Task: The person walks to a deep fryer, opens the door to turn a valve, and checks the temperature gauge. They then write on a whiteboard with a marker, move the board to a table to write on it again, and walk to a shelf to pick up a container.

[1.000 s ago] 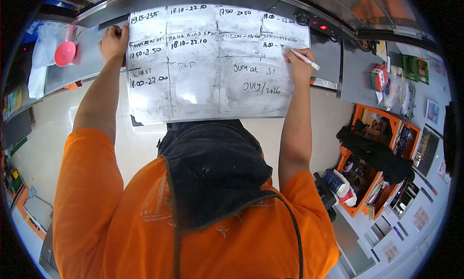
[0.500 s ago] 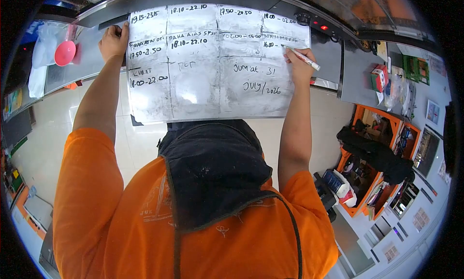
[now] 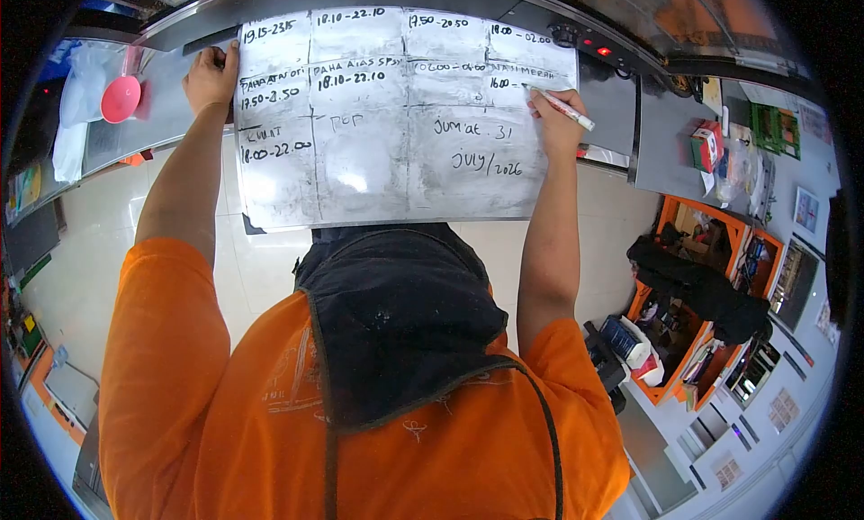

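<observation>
A whiteboard (image 3: 360, 191) with a drawn grid and handwritten black words and times lies in front of my body, its far side on the dark counter. My right hand (image 3: 560, 122) pinches a white marker (image 3: 572, 115) with red print. The marker's dark tip is at the board's right side, just after the writing "16.00 -" under "NASI MERAH". At the upper left corner, my left hand (image 3: 211, 79) grips the board's left edge, its fingers partly curled. Lower on the board stands a handwritten date, "Jum'at 31 July/2026".
Left of the board, a pink bowl (image 3: 121, 99) and clear plastic bags (image 3: 81, 88) sit on the counter. A black device with a knob and red lights (image 3: 589, 45) runs behind the board. To the right are a red box (image 3: 706, 146), a green crate (image 3: 776, 128) and orange shelves (image 3: 670, 214).
</observation>
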`<state>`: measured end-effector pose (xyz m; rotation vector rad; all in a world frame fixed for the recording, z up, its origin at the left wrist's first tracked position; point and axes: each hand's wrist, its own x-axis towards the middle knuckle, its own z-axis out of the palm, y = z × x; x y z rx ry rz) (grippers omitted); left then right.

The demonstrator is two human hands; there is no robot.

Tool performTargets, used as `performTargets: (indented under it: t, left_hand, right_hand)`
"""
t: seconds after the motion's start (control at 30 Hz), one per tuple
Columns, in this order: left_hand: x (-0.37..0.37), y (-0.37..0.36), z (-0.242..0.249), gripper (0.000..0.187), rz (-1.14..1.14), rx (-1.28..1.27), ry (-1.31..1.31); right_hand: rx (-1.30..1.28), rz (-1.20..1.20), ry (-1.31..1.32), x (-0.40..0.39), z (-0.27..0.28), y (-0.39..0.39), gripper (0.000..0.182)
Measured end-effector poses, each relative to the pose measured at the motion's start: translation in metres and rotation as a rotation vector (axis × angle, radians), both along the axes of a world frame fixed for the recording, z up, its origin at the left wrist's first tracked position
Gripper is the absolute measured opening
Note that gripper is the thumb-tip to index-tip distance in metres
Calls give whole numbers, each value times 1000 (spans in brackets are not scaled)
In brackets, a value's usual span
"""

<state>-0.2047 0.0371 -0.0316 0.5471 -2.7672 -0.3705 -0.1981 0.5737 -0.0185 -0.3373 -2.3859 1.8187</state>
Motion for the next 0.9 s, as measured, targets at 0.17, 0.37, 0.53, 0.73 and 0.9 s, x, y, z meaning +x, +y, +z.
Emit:
performTargets:
  t: [0.17, 0.37, 0.53, 0.73, 0.9]
  left_hand:
    - [-1, -3, -5, 46, -4, -13, 13]
    - [0, 0, -1, 45, -4, -7, 7]
    - [0, 0, 0, 44, 7, 6, -3]
    - [-1, -2, -4, 44, 2, -17, 24]
    - [-2, -3, -5, 44, 24, 45, -12]
  right_hand:
    - [14, -32, 13, 0, -1, -2, 22]
    - [-2, -40, 15, 1, 1, -3, 22]
    - [11, -54, -12, 1, -1, -3, 22]
    - [159, -31, 86, 0, -13, 6, 21]
    - [-15, -78, 74, 0, -5, 1, 20]
